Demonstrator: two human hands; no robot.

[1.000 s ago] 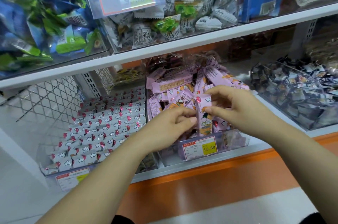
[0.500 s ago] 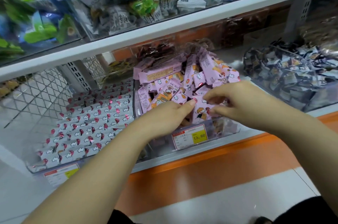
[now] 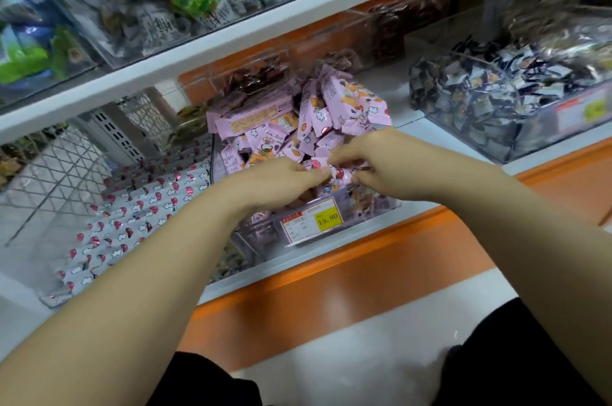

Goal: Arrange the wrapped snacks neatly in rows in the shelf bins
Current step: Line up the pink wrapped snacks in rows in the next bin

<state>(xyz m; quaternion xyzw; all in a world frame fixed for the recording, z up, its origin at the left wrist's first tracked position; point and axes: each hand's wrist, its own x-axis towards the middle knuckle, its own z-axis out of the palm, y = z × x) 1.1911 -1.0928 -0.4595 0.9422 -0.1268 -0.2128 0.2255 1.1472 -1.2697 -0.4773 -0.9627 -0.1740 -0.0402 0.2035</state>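
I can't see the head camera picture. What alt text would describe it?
The right hand pinches one pink packet, the left hand touching it, above a clear bin heaped with pink snacks. Beside it, white packets lie in neat rows.

Left hand (image 3: pixel 275 183) at pink packet (image 3: pixel 341 173), right hand (image 3: pixel 387 167) pinching it, over clear bin (image 3: pixel 265 230).

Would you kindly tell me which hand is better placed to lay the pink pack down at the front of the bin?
Probably the right hand: its fingers and thumb pinch the pink pack directly above the front of the bin. The left hand only reaches the pack's end, its grip hidden.
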